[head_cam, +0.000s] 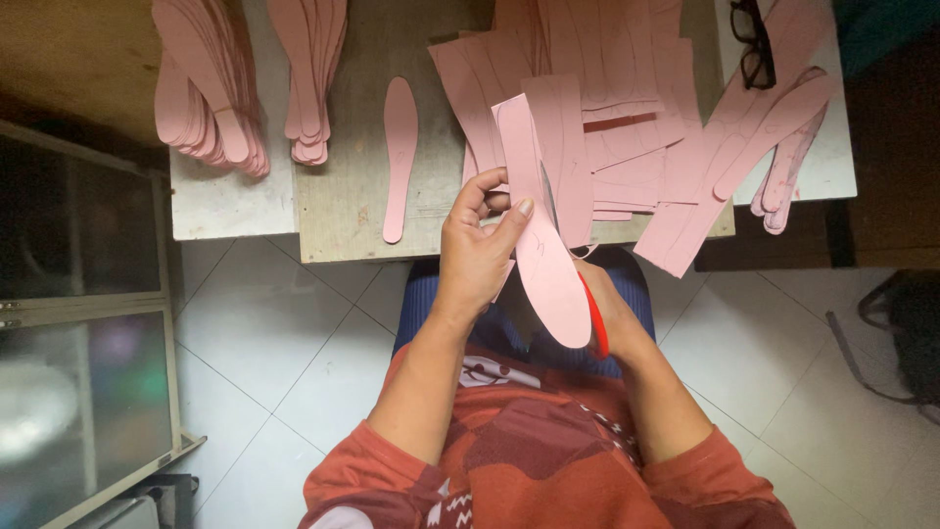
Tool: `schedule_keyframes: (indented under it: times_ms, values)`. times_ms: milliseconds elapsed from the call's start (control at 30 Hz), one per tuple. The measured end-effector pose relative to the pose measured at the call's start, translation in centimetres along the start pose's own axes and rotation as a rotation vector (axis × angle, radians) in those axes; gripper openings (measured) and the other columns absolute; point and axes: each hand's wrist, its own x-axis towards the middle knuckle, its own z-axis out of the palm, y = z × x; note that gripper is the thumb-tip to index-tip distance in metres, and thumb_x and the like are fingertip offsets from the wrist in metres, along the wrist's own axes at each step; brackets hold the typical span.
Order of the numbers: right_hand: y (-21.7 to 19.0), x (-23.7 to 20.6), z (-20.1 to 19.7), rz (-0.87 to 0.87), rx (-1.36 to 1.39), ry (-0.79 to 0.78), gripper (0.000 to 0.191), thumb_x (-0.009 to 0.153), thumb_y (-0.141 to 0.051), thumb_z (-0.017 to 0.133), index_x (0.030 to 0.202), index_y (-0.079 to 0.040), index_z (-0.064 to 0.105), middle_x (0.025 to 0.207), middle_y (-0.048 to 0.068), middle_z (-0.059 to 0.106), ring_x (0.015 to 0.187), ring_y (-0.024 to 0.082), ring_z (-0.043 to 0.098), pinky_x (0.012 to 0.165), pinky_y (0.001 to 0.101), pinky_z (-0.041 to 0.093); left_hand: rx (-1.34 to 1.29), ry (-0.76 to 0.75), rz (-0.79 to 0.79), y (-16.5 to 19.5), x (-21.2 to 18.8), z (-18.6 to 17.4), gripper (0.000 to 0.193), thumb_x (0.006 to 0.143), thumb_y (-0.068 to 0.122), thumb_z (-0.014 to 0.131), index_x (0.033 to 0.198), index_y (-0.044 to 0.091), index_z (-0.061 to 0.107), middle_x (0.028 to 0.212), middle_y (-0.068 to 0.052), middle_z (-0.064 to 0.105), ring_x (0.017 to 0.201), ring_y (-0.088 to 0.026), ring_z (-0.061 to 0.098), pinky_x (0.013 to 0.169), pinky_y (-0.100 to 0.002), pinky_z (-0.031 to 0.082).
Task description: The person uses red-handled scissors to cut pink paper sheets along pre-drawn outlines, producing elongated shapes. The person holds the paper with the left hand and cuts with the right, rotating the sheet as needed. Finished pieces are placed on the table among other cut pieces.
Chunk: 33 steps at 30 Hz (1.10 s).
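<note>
Pink card strip (534,211), half trimmed to a rounded sole shape, sits in your left hand (480,250), pinched at its edge so the blades can follow the outline. Your right hand (612,313) grips red-handled scissors (592,313) behind the card. At 12 o'clock uncut pink sheets (607,108) crowd the bench (343,211); finished stacks (211,83) lie at 10, black glasses (752,44) at 1.

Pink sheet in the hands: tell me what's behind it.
Behind the pink sheet, a red scissor handle shows in the right hand, mostly covered. The left hand pinches its edge. Blades mostly hidden.
</note>
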Motion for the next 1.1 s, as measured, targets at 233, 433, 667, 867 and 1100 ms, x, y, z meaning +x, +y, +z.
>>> schedule_keyframes:
  times_ms: [233,433,667,867,1100]
  values:
    - [-0.3,-0.1,0.5,-0.076,-0.099,0.079,0.035,0.092,-0.024,0.061,0.114,0.002,0.064,0.086,0.005,0.069,0.077,0.009,0.058,0.068,0.0268,0.051,-0.079,-0.001,-0.033,-0.3,0.1,0.2,0.039,0.098,-0.002,0.067,0.135,-0.001,0.055,0.105,-0.008,0.065,0.092,-0.011,0.068,0.078,-0.023,0.058]
    - [0.5,0.0,1.3,-0.001,-0.163,0.174,0.025,0.093,-0.017,0.062,0.11,0.002,0.065,0.084,0.006,0.071,0.075,0.009,0.061,0.066,0.027,0.052,-0.133,0.015,-0.063,-0.6,0.1,0.3,0.038,0.097,-0.002,0.067,0.134,-0.001,0.056,0.102,-0.007,0.066,0.091,-0.01,0.067,0.079,-0.025,0.058]
    - [2.1,0.1,0.8,0.051,-0.172,0.194,0.023,0.094,-0.015,0.062,0.11,0.001,0.067,0.085,0.007,0.073,0.075,0.008,0.064,0.065,0.0271,0.053,-0.095,0.013,-0.025,-0.1,1.0,0.1,0.033,0.098,0.0,0.068,0.13,-0.003,0.058,0.102,-0.006,0.066,0.091,-0.01,0.067,0.08,-0.025,0.059]
    - [2.1,-0.3,0.5,-0.103,-0.213,0.102,0.033,0.092,-0.015,0.062,0.12,0.003,0.063,0.091,0.007,0.072,0.08,0.008,0.064,0.071,0.0266,0.053,0.058,0.069,0.072,1.1,2.1,-0.6,0.03,0.099,0.004,0.069,0.127,-0.004,0.061,0.1,-0.007,0.067,0.08,-0.006,0.065,0.067,-0.023,0.059]
    - [2.0,0.7,0.2,0.087,0.026,0.066,0.037,0.097,-0.02,0.056,0.128,-0.002,0.058,0.095,0.0,0.062,0.082,0.007,0.054,0.07,0.0244,0.05,0.132,0.037,0.069,0.2,1.2,0.1,0.036,0.096,0.007,0.072,0.13,-0.001,0.06,0.107,-0.005,0.063,0.075,-0.003,0.063,0.06,-0.02,0.053]
